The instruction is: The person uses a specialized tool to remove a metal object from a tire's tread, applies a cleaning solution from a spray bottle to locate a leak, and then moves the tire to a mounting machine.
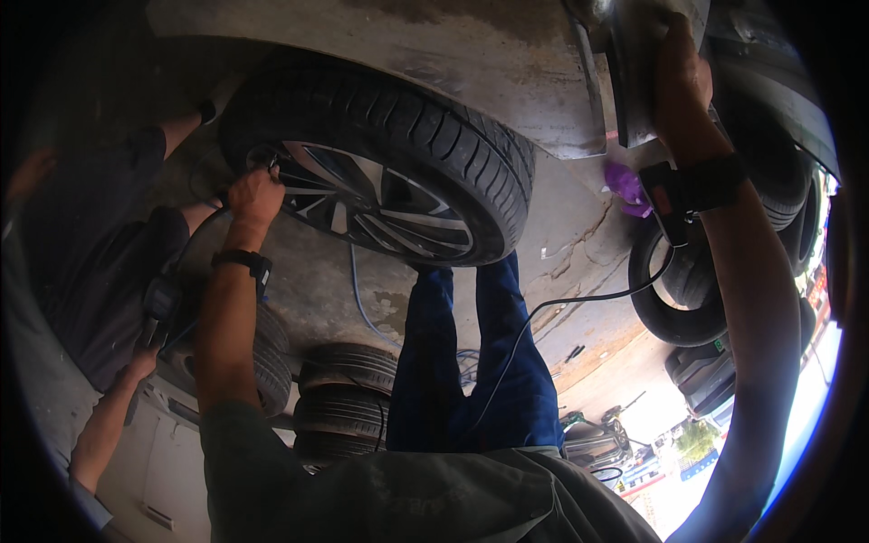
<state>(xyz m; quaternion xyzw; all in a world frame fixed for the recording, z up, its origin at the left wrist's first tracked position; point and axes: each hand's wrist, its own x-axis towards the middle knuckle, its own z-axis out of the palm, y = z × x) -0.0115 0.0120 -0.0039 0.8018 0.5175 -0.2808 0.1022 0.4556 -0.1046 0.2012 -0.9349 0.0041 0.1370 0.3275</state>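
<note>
A large mounted tire with a dark and silver spoked rim stands in front of me, below a scuffed grey panel. My left hand is closed at the rim's left part, on something small and dark that I cannot make out. My right hand is raised at the upper right, its fingers wrapped on a dark grey metal piece. A black device with a cable is strapped to my right wrist.
Another person's arm and dark clothed legs are at the left. Stacked tires sit behind my legs. Loose tires lie at the right, near a purple bag. A blue hose runs over the concrete floor.
</note>
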